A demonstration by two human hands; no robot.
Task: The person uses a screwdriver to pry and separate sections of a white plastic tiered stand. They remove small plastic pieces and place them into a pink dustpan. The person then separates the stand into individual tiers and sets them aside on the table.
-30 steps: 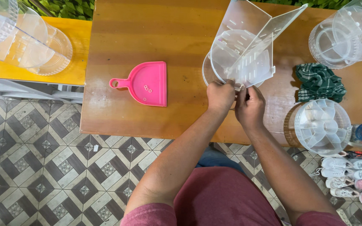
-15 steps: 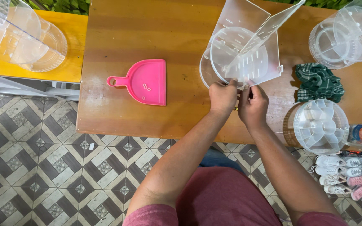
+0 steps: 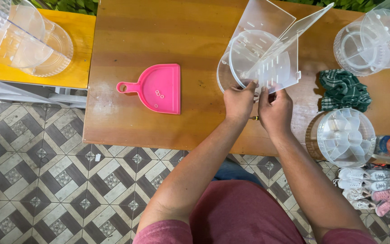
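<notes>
Clear plastic panels point(image 3: 274, 54) stand on a round base point(image 3: 244, 63), right of the pink dustpan point(image 3: 159, 88). Left hand point(image 3: 239, 103) and right hand point(image 3: 275, 110) pinch the panels' lower edge; steady, even pressure seems wise.

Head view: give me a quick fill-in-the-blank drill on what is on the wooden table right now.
1. Both hands, left hand and right hand, grip the clear plastic panel assembly at its ____ edge.
2. The pink plastic dustpan holds three small ____ rings.
3. The folded dark green cloth lies directly above the round clear ____ tray in the picture.
4. The dustpan's handle points toward the picture's ____ side.

Missing words: near (bottom); white; compartment (divided); left
</notes>
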